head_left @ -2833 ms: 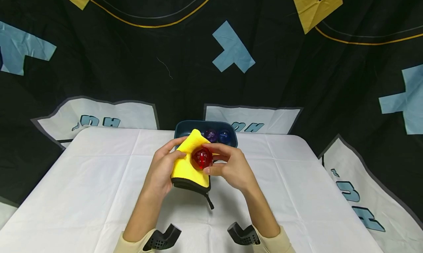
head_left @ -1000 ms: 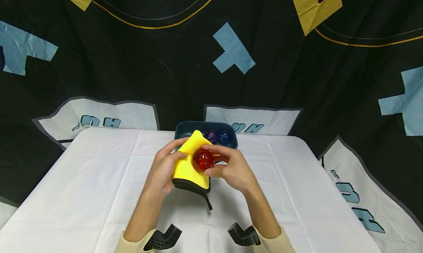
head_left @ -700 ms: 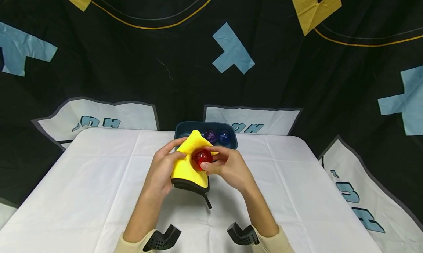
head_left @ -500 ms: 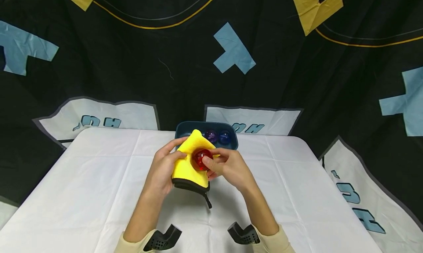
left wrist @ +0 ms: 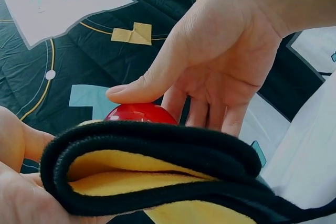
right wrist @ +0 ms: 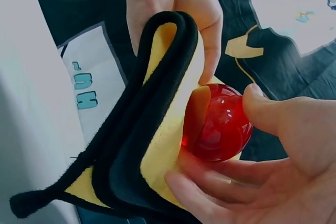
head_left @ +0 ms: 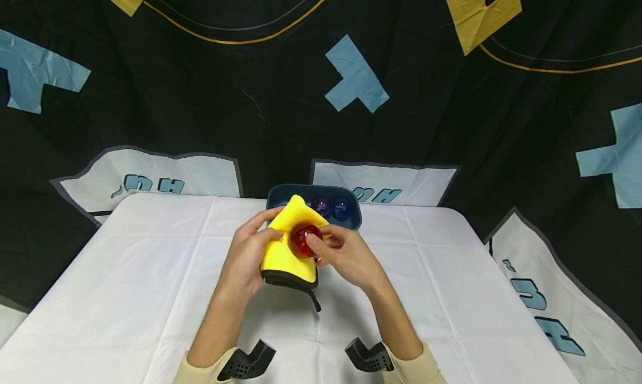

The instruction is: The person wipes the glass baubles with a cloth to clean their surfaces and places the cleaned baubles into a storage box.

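In the head view my left hand [head_left: 246, 256] grips a folded yellow cloth [head_left: 283, 264] with black trim and a short black loop. A clear red ball [head_left: 302, 240] lies against the cloth's face. My right hand [head_left: 353, 258] holds this ball from the right, its thumb across the near side. The right wrist view shows the red ball [right wrist: 226, 124] between the thumb [right wrist: 268, 109] and the fingers, pressed to the cloth [right wrist: 168, 150]. From the left wrist, only the top of the red ball [left wrist: 139, 113] shows above the cloth's trimmed edge [left wrist: 152, 135].
Behind the hands, a dark blue tray [head_left: 281, 192] stands at the table's far edge. It holds a purple ball [head_left: 321, 205] and a blue ball [head_left: 341, 208]. A white cloth covers the table [head_left: 150, 295]; a black printed curtain [head_left: 200, 94] hangs behind.
My right thumb has moved up from the ball's lower edge onto its near side, and the right fingers have shifted around the ball. The left hand and cloth stay nearly in place.
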{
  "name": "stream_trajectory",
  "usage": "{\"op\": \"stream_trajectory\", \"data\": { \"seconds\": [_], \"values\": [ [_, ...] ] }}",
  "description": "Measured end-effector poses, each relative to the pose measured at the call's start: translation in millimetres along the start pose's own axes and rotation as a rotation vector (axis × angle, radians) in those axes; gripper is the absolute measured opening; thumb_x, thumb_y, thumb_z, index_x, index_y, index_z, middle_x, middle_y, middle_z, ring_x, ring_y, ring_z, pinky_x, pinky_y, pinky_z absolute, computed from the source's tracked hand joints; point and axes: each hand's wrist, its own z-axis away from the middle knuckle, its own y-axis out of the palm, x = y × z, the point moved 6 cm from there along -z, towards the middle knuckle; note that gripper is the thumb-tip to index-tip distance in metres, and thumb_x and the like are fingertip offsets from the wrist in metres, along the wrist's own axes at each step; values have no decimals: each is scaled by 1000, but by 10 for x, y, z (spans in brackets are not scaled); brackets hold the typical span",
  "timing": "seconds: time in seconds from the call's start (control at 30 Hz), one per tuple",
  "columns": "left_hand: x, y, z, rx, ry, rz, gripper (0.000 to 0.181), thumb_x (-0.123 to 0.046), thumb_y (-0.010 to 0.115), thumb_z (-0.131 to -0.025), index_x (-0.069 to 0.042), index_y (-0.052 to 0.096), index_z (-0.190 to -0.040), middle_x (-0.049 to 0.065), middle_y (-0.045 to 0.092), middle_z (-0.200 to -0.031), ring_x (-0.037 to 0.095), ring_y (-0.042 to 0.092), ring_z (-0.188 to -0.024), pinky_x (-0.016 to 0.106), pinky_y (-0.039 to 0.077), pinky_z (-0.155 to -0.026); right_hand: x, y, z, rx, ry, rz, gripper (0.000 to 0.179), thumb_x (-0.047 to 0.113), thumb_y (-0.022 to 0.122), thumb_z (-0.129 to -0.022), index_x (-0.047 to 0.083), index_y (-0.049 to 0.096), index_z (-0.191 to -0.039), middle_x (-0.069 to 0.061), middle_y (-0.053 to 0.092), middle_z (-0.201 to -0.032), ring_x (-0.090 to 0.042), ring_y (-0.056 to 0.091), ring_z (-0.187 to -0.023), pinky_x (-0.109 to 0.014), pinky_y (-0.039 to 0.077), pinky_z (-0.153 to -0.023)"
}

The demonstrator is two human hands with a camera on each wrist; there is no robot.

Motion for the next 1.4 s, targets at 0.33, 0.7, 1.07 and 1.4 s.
{"op": "stream_trajectory", "data": {
  "seconds": [0.33,0.7,1.07,1.4],
  "values": [
    [19,52,-3,20,-12,-9,49,-11,54,-94,-24,57,-142,10,41,-148,32,47,-126,36,57,-92,118,-69,90,-76,-169,-61,36,22,75,-92,23,70,-127,-2,67,-129,-29,65,-113,-39,59,-91],
    [44,63,12,12,-5,-26,49,-12,57,-94,-25,57,-141,8,41,-149,30,48,-126,38,57,-96,140,-109,122,72,-168,-97,59,1,81,-80,16,66,-136,-9,63,-137,-30,65,-112,-36,61,-86],
    [23,39,14,13,-5,-21,48,-12,55,-94,-24,57,-141,10,42,-147,31,49,-124,35,58,-91,28,-101,58,-56,-23,-72,52,20,86,-80,12,70,-129,-11,74,-109,-22,74,-87,-37,62,-81],
    [19,36,19,-14,-9,-33,48,-13,55,-95,-25,57,-141,9,42,-149,30,47,-126,37,57,-95,-25,-28,16,34,53,-105,55,43,73,-91,-1,64,-122,-13,75,-83,-25,73,-64,-34,62,-73]
  ]
}}
